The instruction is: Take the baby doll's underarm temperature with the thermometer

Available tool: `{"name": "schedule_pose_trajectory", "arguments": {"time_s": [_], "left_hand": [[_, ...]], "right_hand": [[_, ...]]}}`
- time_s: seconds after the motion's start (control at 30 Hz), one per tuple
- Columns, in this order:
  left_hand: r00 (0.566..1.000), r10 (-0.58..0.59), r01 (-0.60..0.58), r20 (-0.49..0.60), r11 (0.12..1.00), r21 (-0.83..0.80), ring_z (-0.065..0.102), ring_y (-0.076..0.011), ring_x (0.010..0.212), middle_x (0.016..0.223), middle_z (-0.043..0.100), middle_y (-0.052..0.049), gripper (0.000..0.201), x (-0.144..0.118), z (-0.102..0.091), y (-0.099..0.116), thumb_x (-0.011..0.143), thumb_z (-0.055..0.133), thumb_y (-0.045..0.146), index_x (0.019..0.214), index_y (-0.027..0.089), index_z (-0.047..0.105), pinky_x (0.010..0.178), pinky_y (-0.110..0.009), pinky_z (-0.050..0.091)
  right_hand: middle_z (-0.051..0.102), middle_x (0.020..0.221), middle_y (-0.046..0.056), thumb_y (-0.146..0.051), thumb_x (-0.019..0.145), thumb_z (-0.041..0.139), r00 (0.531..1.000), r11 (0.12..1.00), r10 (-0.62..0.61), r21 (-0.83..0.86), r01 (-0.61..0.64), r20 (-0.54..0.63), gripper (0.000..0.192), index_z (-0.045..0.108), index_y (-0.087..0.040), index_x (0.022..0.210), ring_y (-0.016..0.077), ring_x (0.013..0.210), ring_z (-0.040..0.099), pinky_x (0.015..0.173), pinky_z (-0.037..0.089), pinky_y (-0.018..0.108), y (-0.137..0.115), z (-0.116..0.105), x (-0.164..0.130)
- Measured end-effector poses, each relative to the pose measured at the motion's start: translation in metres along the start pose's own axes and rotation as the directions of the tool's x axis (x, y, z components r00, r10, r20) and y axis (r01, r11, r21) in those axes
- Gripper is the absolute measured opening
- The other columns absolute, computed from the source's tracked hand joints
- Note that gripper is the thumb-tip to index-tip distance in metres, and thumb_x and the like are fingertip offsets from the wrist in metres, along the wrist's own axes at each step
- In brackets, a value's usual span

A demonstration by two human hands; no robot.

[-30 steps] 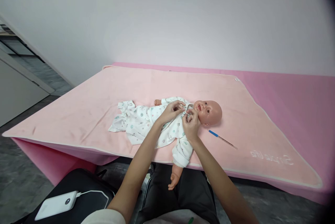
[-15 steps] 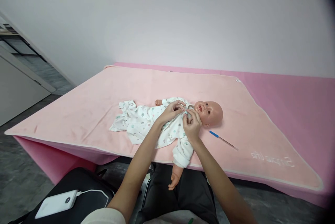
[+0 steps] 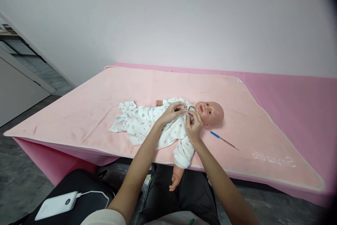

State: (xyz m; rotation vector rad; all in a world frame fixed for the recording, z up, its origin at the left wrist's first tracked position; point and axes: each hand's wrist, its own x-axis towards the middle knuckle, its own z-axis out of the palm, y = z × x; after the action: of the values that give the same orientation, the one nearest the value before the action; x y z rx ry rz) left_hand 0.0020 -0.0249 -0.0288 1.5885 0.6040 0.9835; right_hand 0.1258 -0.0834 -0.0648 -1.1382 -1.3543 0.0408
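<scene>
A baby doll (image 3: 214, 114) lies on its back with its head to the right. It wears a white printed baby outfit (image 3: 142, 118) whose legs lie flat at the left. At the neckline, my left hand (image 3: 173, 111) pinches the edge of the outfit between thumb and fingers. Close against it, my right hand (image 3: 194, 122) also pinches the fabric at the chest, just below the doll's chin. The fingertips of both hands nearly meet, and the small spot between them is mostly hidden. One doll arm hangs over the table's front edge.
Right of the doll lies a thin tool with a blue handle (image 3: 215, 134) and a metal shaft. A peach blanket (image 3: 79, 109) covers the pink-clothed table (image 3: 302, 105). A white power bank (image 3: 56, 205) with a cable rests on a black bag at the lower left. A white wall stands behind.
My right fingers have shifted slightly and curled closer at the neckline. My left hand, the doll and the blue-handled tool stay where they were.
</scene>
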Motion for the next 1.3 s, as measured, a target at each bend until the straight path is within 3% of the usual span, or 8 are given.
{"name": "schedule_pose_trajectory", "arguments": {"time_s": [0.27, 0.47, 0.67, 0.8, 0.93, 1.0, 1.13, 1.3], "left_hand": [[1.000, 0.011, -0.011, -0.018, 1.000, 0.012, 0.057, -0.0110, 0.072, 0.078, 0.060, -0.002, 0.028, 0.001, 0.000, 0.001, 0.076, 0.067, 0.035, 0.094, 0.014, 0.059, 0.068, -0.022, 0.041], [0.999, 0.020, -0.020, -0.024, 1.000, -0.004, 0.057, -0.0108, 0.070, 0.073, 0.060, -0.001, 0.029, 0.001, -0.001, -0.002, 0.075, 0.069, 0.034, 0.095, 0.015, 0.059, 0.068, -0.022, 0.041], [0.999, 0.016, -0.017, 0.051, 1.000, 0.021, 0.058, -0.0127, 0.075, 0.079, 0.062, -0.003, 0.039, -0.003, 0.001, 0.008, 0.073, 0.071, 0.034, 0.105, 0.016, 0.058, 0.072, -0.025, 0.044], [0.996, 0.059, -0.067, 0.067, 0.989, 0.135, 0.058, -0.0187, 0.096, 0.100, 0.062, -0.008, 0.046, -0.013, 0.002, 0.015, 0.070, 0.073, 0.031, 0.110, 0.017, 0.058, 0.086, -0.030, 0.044], [0.990, 0.137, -0.117, -0.040, 0.940, 0.322, 0.056, -0.0211, 0.105, 0.110, 0.061, -0.010, 0.039, -0.033, 0.006, 0.015, 0.073, 0.070, 0.029, 0.109, 0.017, 0.059, 0.093, -0.033, 0.042], [0.968, 0.194, -0.111, -0.158, 0.899, 0.424, 0.056, -0.0213, 0.105, 0.110, 0.061, -0.009, 0.036, -0.047, 0.010, 0.014, 0.075, 0.067, 0.031, 0.108, 0.018, 0.060, 0.091, -0.034, 0.044], [0.873, 0.342, -0.036, -0.347, 0.756, 0.653, 0.056, -0.0200, 0.103, 0.107, 0.063, -0.007, 0.027, -0.074, 0.019, 0.007, 0.081, 0.061, 0.032, 0.105, 0.021, 0.062, 0.091, -0.035, 0.043], [0.797, 0.467, 0.053, -0.381, 0.575, 0.816, 0.057, -0.0171, 0.098, 0.101, 0.066, -0.003, 0.024, -0.098, 0.025, -0.005, 0.087, 0.051, 0.021, 0.107, 0.023, 0.063, 0.090, -0.033, 0.040]], "right_hand": [[0.064, 0.087, 0.007, -0.024, 0.087, 0.048, 0.999, 0.997, -0.036, -0.072, 0.037, 0.007, 0.018, 0.063, -0.017, 0.095, 0.0143, 0.071, 0.060, 0.066, 0.050, 0.028, 0.000, 0.002, 0.001], [0.065, 0.087, 0.007, -0.027, 0.086, 0.051, 0.998, 0.990, -0.060, -0.126, 0.062, 0.019, 0.018, 0.063, -0.016, 0.095, 0.0114, 0.058, 0.055, 0.059, 0.049, 0.026, -0.001, 0.001, 0.000], [0.063, 0.074, 0.004, -0.030, 0.089, 0.046, 1.000, 0.995, 0.017, -0.100, -0.016, 0.013, 0.022, 0.061, -0.016, 0.096, 0.0100, 0.050, 0.049, 0.057, 0.047, 0.025, 0.002, 0.001, -0.001], [0.064, 0.076, 0.005, -0.032, 0.089, 0.045, 0.999, 0.997, 0.034, -0.063, -0.034, 0.000, 0.023, 0.059, -0.015, 0.099, 0.0136, 0.062, 0.058, 0.063, 0.049, 0.027, 0.007, 0.002, -0.003], [0.065, 0.081, 0.008, -0.031, 0.090, 0.046, 0.998, 0.999, 0.051, -0.009, -0.051, -0.028, 0.022, 0.057, -0.015, 0.099, 0.0155, 0.069, 0.062, 0.066, 0.051, 0.028, 0.008, 0.003, -0.004], [0.065, 0.085, 0.010, -0.031, 0.090, 0.045, 0.998, 0.999, 0.040, -0.005, -0.040, -0.042, 0.022, 0.057, -0.015, 0.098, 0.0173, 0.076, 0.063, 0.069, 0.052, 0.029, 0.008, 0.002, -0.004], [0.065, 0.090, 0.011, -0.029, 0.092, 0.040, 0.995, 1.000, 0.001, -0.013, -0.002, -0.095, 0.023, 0.056, -0.015, 0.099, 0.0191, 0.088, 0.063, 0.078, 0.051, 0.033, 0.007, 0.001, -0.002], [0.063, 0.091, 0.011, -0.029, 0.092, 0.038, 0.996, 1.000, 0.006, -0.005, -0.007, -0.089, 0.022, 0.055, -0.016, 0.097, 0.0187, 0.088, 0.061, 0.079, 0.050, 0.033, 0.004, 0.000, 0.000]]}}
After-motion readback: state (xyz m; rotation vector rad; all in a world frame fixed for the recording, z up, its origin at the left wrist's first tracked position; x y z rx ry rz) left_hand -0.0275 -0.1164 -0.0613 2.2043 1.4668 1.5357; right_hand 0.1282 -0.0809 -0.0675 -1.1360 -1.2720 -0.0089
